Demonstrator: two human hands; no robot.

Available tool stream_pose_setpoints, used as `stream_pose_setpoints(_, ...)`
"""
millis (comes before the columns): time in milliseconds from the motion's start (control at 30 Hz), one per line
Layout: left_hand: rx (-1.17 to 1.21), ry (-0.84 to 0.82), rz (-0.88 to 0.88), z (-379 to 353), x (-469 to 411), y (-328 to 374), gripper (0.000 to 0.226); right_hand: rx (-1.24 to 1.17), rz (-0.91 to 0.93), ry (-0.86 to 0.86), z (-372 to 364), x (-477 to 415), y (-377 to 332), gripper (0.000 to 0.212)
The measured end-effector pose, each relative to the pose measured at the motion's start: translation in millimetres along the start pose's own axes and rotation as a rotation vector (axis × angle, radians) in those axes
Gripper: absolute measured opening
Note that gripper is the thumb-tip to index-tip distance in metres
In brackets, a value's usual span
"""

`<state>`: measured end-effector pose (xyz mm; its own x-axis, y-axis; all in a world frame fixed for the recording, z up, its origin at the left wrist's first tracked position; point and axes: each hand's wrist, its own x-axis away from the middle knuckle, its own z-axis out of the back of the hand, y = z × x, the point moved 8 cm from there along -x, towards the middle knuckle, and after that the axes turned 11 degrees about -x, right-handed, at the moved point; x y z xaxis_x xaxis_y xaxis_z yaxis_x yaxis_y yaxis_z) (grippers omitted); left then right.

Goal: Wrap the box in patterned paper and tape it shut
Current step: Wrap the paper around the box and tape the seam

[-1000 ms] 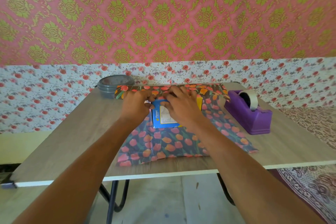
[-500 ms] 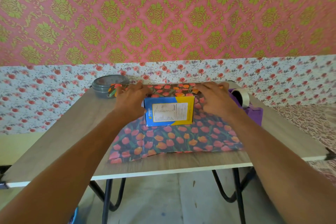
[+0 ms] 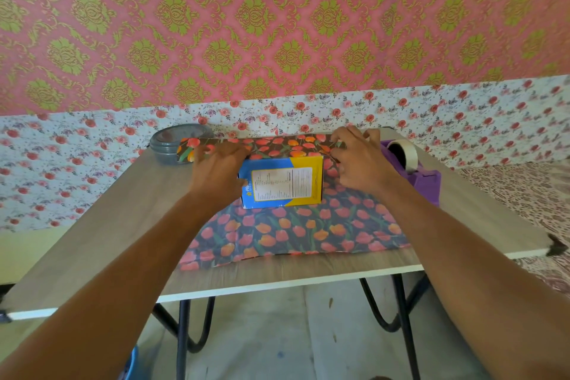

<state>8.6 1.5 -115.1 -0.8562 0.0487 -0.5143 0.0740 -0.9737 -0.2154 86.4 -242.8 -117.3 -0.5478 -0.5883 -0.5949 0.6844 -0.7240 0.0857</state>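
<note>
Having parted off the box (image 3: 282, 182), the left hand (image 3: 217, 171) and right hand (image 3: 359, 160) are pinching the patterned paper (image 3: 308, 231) by its far edge. Uneven pulling is likely risking a skewed fold, or a tear.

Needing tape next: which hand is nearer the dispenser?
The right hand, pinching the paper beside the purple dispenser; the left hand is on the box's other side.

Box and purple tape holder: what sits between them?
The right hand, pinching the far edge of the flowered paper, with more paper lying flat beneath it. The head view shows this.
</note>
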Motion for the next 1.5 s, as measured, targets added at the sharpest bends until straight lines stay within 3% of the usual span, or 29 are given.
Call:
stream_pose_setpoints(67,-0.012,0.181,-0.027,13,14,7,0.055,-0.093,-0.009,0.046,8,-2,-3,0.043)
stream_pose_setpoints(167,0.059,0.373,-0.173,24,42,31,0.043,-0.161,0.028,0.005,15,-7,-14,0.071)
stream_pose_setpoints(300,0.282,0.112,-0.523,2,80,71,0.044,-0.158,0.062,-0.229,10,-11,-36,0.085)
stream_pose_setpoints(367,0.289,0.019,-0.607,-7,98,81,0.047,-0.164,0.030,-0.304,7,-10,-39,0.090)
stream_pose_setpoints(433,0.320,-0.038,-0.624,-12,107,84,0.040,-0.197,-0.022,-0.333,6,-8,-36,0.079)
stream_pose_setpoints(500,0.328,-0.043,-0.612,-12,110,84,0.031,-0.234,-0.062,-0.378,1,-8,-30,0.064)
stream_pose_setpoints(667,0.221,0.129,-0.599,2,104,86,0.011,-0.304,-0.138,-0.429,-4,-20,-21,0.063)
stream_pose_setpoints(767,0.204,0.237,-0.480,25,85,76,0.013,-0.320,-0.172,-0.448,-4,-27,-20,0.066)
stream_pose_setpoints(900,0.159,0.316,-0.289,55,55,64,0.009,-0.391,-0.214,-0.476,1,-33,-23,0.047)
stream_pose_setpoints(1100,0.241,0.205,-0.179,61,11,60,0.002,-0.486,-0.267,-0.561,15,-36,-33,0.050)
stream_pose_setpoints(1233,0.198,0.067,-0.069,52,-15,55,0.013,-0.693,-0.375,-0.527,15,-33,-27,0.053)
stream_pose_setpoints(1500,0.090,0.014,-0.028,31,-30,48,0.009,-0.489,-0.230,-0.504,20,-34,-27,0.029)
